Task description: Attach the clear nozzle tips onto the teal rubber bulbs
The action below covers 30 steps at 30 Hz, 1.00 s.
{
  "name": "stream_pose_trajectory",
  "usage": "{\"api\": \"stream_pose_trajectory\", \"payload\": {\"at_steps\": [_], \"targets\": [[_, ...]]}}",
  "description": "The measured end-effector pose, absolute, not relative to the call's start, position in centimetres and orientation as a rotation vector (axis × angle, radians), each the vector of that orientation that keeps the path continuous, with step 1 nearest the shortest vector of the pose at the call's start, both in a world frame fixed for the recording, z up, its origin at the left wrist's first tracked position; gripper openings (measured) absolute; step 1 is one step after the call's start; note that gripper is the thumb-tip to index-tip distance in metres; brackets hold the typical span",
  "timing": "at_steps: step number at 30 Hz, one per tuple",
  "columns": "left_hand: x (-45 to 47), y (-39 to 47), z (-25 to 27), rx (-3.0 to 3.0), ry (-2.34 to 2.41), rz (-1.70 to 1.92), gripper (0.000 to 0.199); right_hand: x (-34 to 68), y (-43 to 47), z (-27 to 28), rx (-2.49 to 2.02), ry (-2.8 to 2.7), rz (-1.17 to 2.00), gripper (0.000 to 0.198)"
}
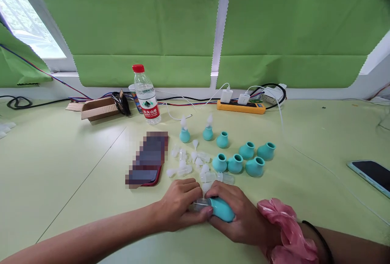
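My right hand (pixel 240 211) is closed around a teal rubber bulb (pixel 223 210) lying on its side, its neck pointing left. Between the fingers of my left hand (pixel 183 205) is a clear plastic tube (pixel 201 204), its end meeting the bulb's neck; fingers partly hide the joint. Just beyond my hands lie several loose clear tubes (pixel 184 169) and small white tips (pixel 205 169). Several more teal bulbs (pixel 255 167) stand behind them, openings up. Farther back, two bulbs (pixel 184 135) carry clear tubes with white tips on top.
A phone in a red case (pixel 149 158) lies left, another phone (pixel 371 176) far right. At the back stand a water bottle (pixel 148 97), a cardboard box (pixel 100 109) and an orange power strip (pixel 240 107) with chargers. A thin white cable (pixel 323 170) crosses the table's right side.
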<state>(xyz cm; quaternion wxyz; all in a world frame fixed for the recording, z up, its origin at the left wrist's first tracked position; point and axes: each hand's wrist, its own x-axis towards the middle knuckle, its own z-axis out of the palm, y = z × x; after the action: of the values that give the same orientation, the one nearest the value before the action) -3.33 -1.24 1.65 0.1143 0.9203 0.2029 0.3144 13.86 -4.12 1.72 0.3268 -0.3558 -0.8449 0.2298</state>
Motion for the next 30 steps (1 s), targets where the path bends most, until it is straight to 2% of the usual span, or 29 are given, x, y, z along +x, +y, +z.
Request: {"api": "stream_pose_trajectory", "payload": {"at_steps": [8,20,30], "targets": [[-3.5,-1.5,2.4,2.832,0.468,0.851,0.03,14.2,-4.5,1.2,-0.998,-2.395,0.562,0.012],[-3.4,-2.1,1.5,2.955,0.709,1.079,0.023,13.7,-4.6,1.6,-1.211,-2.278,0.611,0.01],[-3.2,-2.1,1.2,3.005,0.714,1.175,0.017,13.6,-4.4,1.6,-1.242,-2.155,0.813,0.006]]}}
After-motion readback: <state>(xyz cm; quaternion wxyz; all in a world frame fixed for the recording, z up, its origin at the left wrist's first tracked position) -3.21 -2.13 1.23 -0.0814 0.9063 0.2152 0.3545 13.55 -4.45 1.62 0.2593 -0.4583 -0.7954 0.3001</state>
